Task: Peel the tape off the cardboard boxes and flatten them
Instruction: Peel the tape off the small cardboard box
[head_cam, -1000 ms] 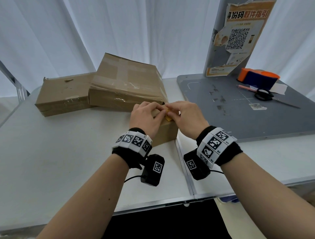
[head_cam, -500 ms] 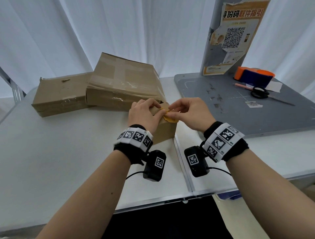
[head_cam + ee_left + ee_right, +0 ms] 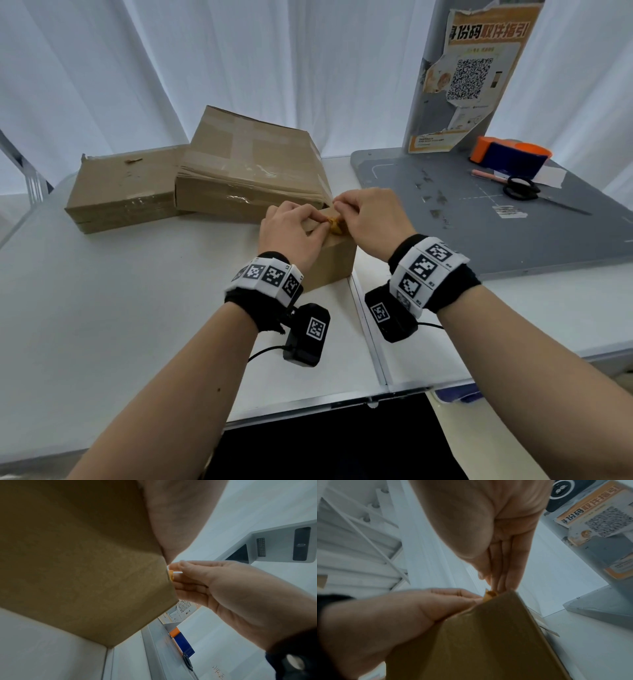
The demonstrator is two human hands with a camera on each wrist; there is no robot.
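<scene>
A small brown cardboard box (image 3: pixel 334 265) stands on the white table (image 3: pixel 102 308) right in front of me. My left hand (image 3: pixel 294 229) lies over its top, fingers curled on the upper edge, and holds it down. My right hand (image 3: pixel 366 216) pinches a crumpled bit of yellowish tape (image 3: pixel 335 226) at the box's top right corner. In the left wrist view the tape (image 3: pixel 171 574) sits between the right hand's fingertips, at the edge of the box (image 3: pixel 85 561). In the right wrist view the tape (image 3: pixel 489 595) sticks up at the corner of the box (image 3: pixel 488 642).
Two larger taped boxes, one flat (image 3: pixel 126 185) and one leaning on it (image 3: pixel 250 171), lie behind on the left. A grey mat (image 3: pixel 479 233) to the right carries scissors (image 3: pixel 520 188), an orange and blue tape dispenser (image 3: pixel 510 159), a pen (image 3: pixel 489 174) and an upright poster board (image 3: pixel 479 68).
My right hand has pulled the tape end a little up and away from the box's corner, and the tape has bunched up. The left hand has stayed on the box.
</scene>
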